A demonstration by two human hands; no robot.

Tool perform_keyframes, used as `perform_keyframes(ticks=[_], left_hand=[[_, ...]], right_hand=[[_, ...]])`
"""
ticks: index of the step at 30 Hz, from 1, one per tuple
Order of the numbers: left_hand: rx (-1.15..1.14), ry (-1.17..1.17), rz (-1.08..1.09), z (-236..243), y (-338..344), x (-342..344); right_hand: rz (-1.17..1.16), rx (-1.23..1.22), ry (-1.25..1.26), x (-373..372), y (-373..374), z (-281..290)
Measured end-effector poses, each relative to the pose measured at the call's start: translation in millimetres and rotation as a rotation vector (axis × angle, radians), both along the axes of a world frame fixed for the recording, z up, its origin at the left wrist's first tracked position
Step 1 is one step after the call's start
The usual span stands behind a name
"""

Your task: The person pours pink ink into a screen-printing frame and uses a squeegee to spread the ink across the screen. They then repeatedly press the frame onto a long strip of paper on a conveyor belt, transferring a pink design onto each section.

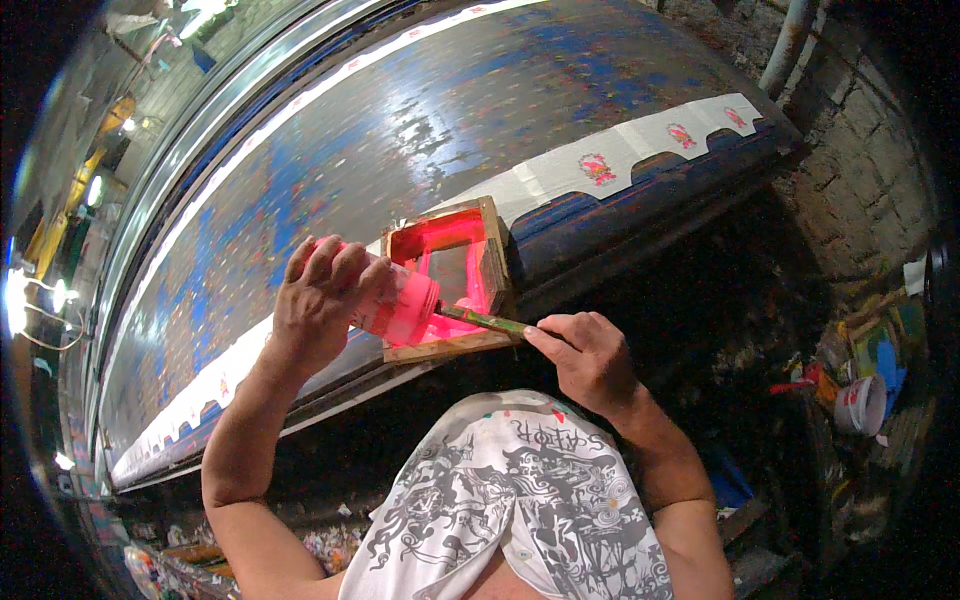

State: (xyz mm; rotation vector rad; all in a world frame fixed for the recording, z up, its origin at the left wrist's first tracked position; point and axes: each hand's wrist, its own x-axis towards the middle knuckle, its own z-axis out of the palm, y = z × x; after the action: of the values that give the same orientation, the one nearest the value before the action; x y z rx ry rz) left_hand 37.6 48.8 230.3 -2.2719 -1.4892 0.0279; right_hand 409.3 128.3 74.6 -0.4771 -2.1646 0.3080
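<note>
My left hand (318,300) is wrapped round a plastic jar (402,310) coated in bright pink ink. The jar lies tilted on its side, its mouth to the right, over a wooden-framed printing screen (494,258). Pink ink covers the inner edges of the screen, with a thicker pool near its front. Between thumb and fingers, my right hand (588,360) grips a paint-stained stick (488,320). Its far end reaches the jar's mouth; whether the tip is inside, I cannot tell.
Under the screen runs a long, ink-spattered table (330,150). White cut strips with printed pink motifs (598,170) lie along its near edge, and another white strip (400,45) along the far one. A white bucket (860,404) stands among clutter at the right.
</note>
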Motion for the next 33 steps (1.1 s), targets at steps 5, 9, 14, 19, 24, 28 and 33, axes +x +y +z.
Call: perform_keyframes(ticks=[5,9,14,19,24,28,33], left_hand=[[-0.035,0.001,0.056,-7,-8,-13],[-0.011,-0.027,0.101,-18,-20,-27],[0.052,-0.109,0.202,-34,-38,-43],[0.171,-0.189,0.230,-54,-51,-53],[0.251,-0.249,0.250,-71,-57,-56],[0.291,-0.312,0.238,-82,-56,-54],[0.376,-0.346,0.266,-98,-45,-50]], right_hand=[[-0.007,0.010,-0.085,1,-2,22],[-0.032,-0.019,-0.195,29,-4,52],[-0.062,-0.092,-0.241,60,-7,87],[-0.120,-0.089,-0.318,71,-13,110],[-0.167,-0.083,-0.335,62,-16,119],[-0.167,-0.078,-0.339,55,-17,123],[-0.155,-0.083,-0.351,49,-19,127]])
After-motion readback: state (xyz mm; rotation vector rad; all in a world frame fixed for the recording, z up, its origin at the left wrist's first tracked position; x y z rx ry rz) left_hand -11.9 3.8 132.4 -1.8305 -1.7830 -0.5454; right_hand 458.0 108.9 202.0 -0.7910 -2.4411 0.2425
